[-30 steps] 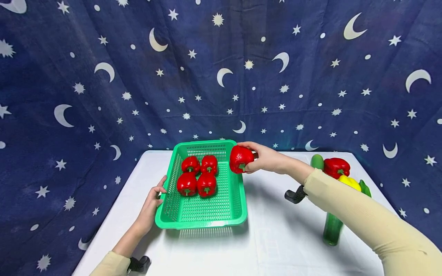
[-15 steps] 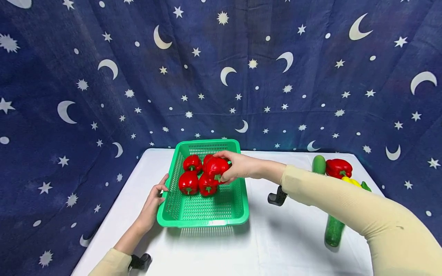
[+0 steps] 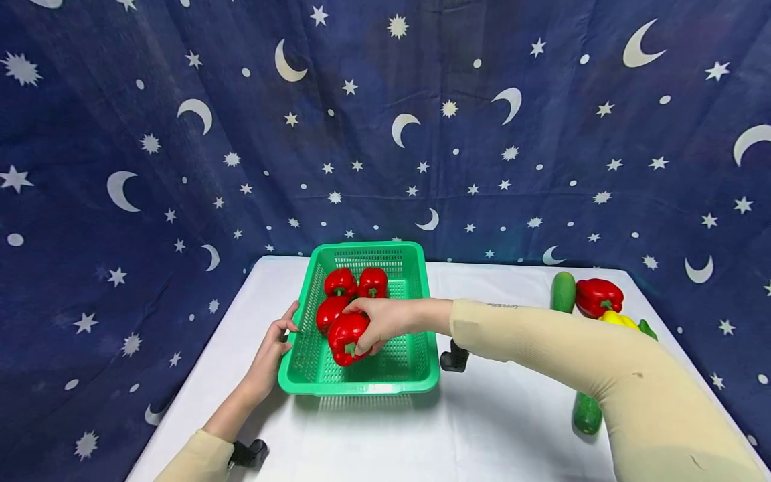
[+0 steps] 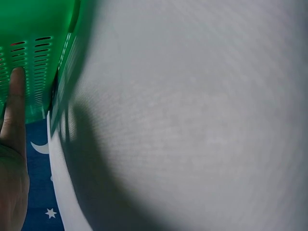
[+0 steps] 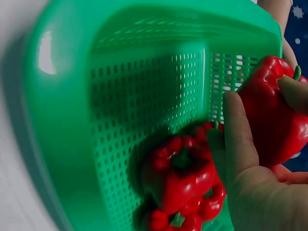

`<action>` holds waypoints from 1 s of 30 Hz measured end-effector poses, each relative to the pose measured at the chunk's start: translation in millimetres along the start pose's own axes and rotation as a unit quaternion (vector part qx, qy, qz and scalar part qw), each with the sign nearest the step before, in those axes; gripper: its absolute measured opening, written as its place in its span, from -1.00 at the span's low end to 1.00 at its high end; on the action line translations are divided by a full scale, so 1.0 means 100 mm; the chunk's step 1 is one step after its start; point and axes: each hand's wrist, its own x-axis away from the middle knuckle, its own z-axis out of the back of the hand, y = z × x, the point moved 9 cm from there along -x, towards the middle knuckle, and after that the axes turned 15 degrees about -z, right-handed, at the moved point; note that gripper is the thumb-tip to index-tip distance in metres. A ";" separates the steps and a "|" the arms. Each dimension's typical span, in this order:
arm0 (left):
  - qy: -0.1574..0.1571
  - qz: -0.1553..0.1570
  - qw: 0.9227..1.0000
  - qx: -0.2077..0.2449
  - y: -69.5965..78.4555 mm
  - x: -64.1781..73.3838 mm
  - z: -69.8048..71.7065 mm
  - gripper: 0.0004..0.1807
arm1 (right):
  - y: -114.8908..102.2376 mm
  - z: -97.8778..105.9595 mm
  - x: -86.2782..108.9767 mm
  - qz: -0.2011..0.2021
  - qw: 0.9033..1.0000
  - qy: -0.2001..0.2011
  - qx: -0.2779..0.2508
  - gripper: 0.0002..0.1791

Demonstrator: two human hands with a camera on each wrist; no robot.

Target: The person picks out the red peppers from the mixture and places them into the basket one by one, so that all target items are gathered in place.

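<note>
My right grip is clamped on a pepper inside the basket; it lies left of my palm, stem toward me, nearer than the other peppers. My left hand touches the left rim.

Dark blue moon-and-star cloth hangs behind a white-covered table.

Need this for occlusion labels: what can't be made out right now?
Head: far end of the long dark green cucumber, behind the cream fabric sleeve.
Head: lower part of the glossy yellow vegetable, same sleeve.
Head: dark mark on that sleeve, too small to read.
Left wrist: most fingers of the left hand, left edge.
Right wrist: one side of the held glossy red bell pepper, right edge.
</note>
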 end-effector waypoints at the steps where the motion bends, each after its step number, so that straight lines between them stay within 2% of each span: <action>1: 0.000 0.001 1.000 0.000 0.00 0.00 0.00 -0.71 | -0.01 -0.03 -0.02 0.000 1.000 -0.004 0.005 -0.14; 12: 0.002 0.009 1.000 -0.002 0.03 0.00 -0.01 -0.71 | -0.02 -0.29 -0.27 -0.030 0.999 -0.026 0.028 -0.15; 21: -0.006 0.009 1.000 -0.010 0.02 0.02 -0.01 -0.70 | 0.01 -0.35 -0.38 -0.061 0.998 -0.031 0.002 -0.22; 30: -0.005 0.001 1.000 -0.003 0.04 0.02 -0.02 -0.70 | 0.03 -0.38 -0.49 -0.071 0.997 -0.031 0.015 -0.27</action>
